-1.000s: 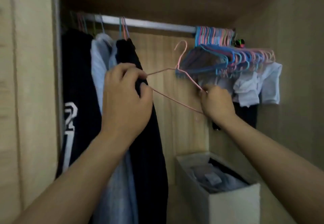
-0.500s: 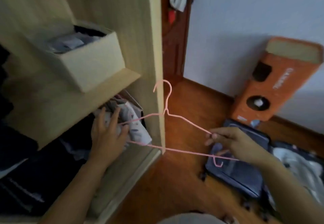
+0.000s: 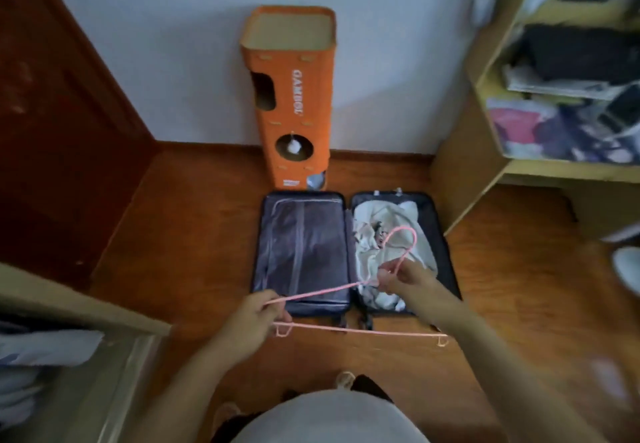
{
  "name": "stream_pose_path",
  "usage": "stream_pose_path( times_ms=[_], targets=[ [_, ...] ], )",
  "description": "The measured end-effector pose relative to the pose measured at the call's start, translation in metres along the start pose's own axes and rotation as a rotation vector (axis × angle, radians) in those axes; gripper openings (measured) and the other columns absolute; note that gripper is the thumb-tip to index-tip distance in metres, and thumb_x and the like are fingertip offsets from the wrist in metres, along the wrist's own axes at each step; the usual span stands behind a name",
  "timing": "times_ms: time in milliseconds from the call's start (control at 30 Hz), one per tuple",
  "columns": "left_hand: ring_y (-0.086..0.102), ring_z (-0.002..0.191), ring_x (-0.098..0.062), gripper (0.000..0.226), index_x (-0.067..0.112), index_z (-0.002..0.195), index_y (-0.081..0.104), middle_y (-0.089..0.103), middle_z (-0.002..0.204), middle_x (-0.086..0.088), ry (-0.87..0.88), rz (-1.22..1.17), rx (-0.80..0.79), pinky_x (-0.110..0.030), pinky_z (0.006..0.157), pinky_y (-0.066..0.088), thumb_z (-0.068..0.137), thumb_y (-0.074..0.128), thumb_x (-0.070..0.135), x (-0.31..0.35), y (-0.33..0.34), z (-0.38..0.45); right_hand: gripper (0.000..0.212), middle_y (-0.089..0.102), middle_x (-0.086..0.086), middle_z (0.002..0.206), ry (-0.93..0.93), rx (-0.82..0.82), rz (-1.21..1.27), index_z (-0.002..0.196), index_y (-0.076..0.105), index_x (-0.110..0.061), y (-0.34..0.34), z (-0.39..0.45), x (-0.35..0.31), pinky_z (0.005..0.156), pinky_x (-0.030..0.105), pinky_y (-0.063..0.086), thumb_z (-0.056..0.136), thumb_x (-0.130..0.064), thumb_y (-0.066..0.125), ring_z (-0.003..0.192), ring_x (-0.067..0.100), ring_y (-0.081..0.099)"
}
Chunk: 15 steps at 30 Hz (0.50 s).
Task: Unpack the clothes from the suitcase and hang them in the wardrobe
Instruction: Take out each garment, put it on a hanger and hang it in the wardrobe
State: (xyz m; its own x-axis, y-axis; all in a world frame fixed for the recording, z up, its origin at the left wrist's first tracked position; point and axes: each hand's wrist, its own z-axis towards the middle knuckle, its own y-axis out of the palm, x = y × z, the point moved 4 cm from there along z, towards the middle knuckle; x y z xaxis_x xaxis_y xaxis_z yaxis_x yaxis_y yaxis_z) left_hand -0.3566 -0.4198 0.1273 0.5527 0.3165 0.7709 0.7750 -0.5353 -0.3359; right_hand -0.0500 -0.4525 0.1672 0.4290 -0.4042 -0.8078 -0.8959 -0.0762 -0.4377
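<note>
the orange cardboard tower (image 3: 292, 96) bears white lettering down its front that reads "gamigl".

Shelf unit (image 3: 540, 172) at two o'clock is blurred, contents unreadable, cut by the right edge. Wardrobe (image 3: 79, 297) at eight o'clock cut off left.
</note>
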Motion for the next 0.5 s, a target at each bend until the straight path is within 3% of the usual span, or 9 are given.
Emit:
stream_pose_path(
  times_ms=[33,100,200,300,400,500],
  targets=[
    [0.071,0.079,-0.039,0.033,0.019,0.077,0.068,0.075,0.083,-0.01,-0.001,0.015,-0.034,-0.052,0.076,0.057,0.104,0.052,0.01,0.008,0.018,0.02,0.021,0.071,0.0,0.075,0.043,0.11,0.036,0.085,0.066,-0.014,-0.013,0.004,0.013,0.074,0.034,0.047,0.101,-0.022,0.056,0.07,0.009,0.062],
    [0.066,0.067,-0.025,0.027,0.024,0.082,0.067,0.072,0.082,-0.008,0.015,0.082,-0.065,-0.039,0.067,0.051,0.102,0.055,0.011,0.023,0.048,0.055,0.028,0.069,-0.004,0.063,0.154,0.251,0.059,0.078,0.064,-0.015,-0.04,0.015,0.044,0.065,0.033,0.045,0.102,-0.02,0.051,0.062,0.012,0.061],
    [0.058,0.07,-0.007,0.015,0.028,0.109,0.059,0.065,0.093,0.001,0.024,0.221,-0.142,-0.022,0.066,0.043,0.1,0.059,0.016,0.037,0.085,0.092,0.026,0.065,-0.001,0.062,0.28,0.401,0.05,0.078,0.064,-0.01,-0.087,0.019,0.09,0.055,0.022,0.042,0.1,-0.017,0.051,0.056,-0.001,0.059],
    [0.065,0.087,-0.017,0.026,0.025,0.124,0.053,0.063,0.112,-0.003,-0.108,0.221,-0.184,-0.023,0.068,0.044,0.101,0.058,0.016,0.036,0.11,0.127,0.031,0.069,0.011,0.077,0.379,0.517,0.058,0.077,0.066,-0.012,-0.133,0.003,0.131,0.072,0.038,0.051,0.097,-0.028,0.048,0.079,0.027,0.066],
    [0.07,0.088,-0.026,0.014,0.028,0.105,0.059,0.066,0.108,-0.005,-0.162,0.261,-0.225,-0.027,0.065,0.047,0.1,0.055,0.015,0.034,0.134,0.169,0.027,0.072,0.004,0.08,0.469,0.615,0.084,0.079,0.067,-0.014,-0.173,-0.016,0.171,0.082,0.045,0.049,0.101,-0.016,0.051,0.082,0.031,0.066],
    [0.066,0.074,-0.025,0.016,0.019,0.084,0.057,0.07,0.094,-0.014,-0.213,0.356,-0.326,-0.029,0.066,0.044,0.099,0.051,0.014,0.036,0.165,0.208,0.021,0.073,0.0,0.084,0.508,0.691,0.104,0.087,0.067,-0.017,-0.206,-0.018,0.207,0.085,0.047,0.05,0.101,-0.015,0.052,0.086,0.028,0.066]
  ],
)
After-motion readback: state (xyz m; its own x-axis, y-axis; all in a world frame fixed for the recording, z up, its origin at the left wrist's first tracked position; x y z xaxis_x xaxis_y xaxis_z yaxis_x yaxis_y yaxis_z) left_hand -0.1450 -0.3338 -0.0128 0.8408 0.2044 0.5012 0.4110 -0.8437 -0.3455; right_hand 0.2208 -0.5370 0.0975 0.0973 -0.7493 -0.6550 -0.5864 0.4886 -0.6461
